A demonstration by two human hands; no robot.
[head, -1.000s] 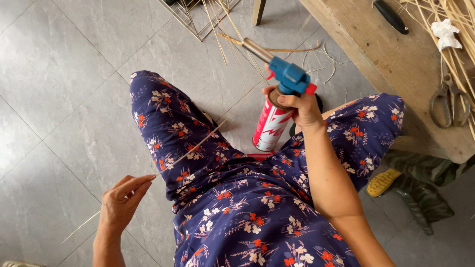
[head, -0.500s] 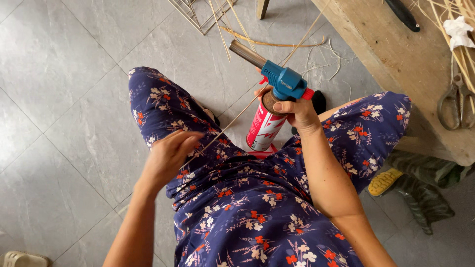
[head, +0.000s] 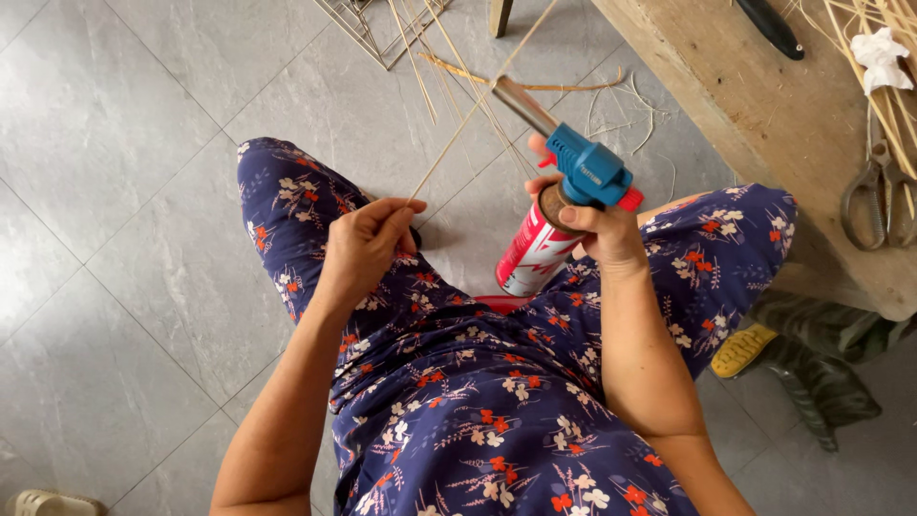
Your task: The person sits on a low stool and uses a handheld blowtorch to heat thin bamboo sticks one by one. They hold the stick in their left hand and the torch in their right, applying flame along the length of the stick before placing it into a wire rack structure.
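Observation:
My right hand [head: 597, 225] grips a gas torch [head: 573, 167]: a red and white canister with a blue head and a metal nozzle that points up and left. My left hand [head: 368, 244] pinches the near end of a thin bamboo strip [head: 478, 105] between thumb and fingers. The strip runs up and to the right, crossing just in front of the nozzle tip. Both hands are held over my lap, which is covered in dark blue flowered cloth [head: 478, 401].
A wooden bench [head: 764, 115] stands at the right with scissors [head: 874, 196], a black-handled tool [head: 769, 27], a crumpled white tissue [head: 879, 48] and more strips. Loose strips and a wire rack [head: 368, 29] lie on the grey tiled floor. A camouflage boot [head: 793, 358] sits under the bench.
My left hand has come up from the lower left to the middle and taken the strip's end, raising the strip across the nozzle. The torch has stayed in my right hand.

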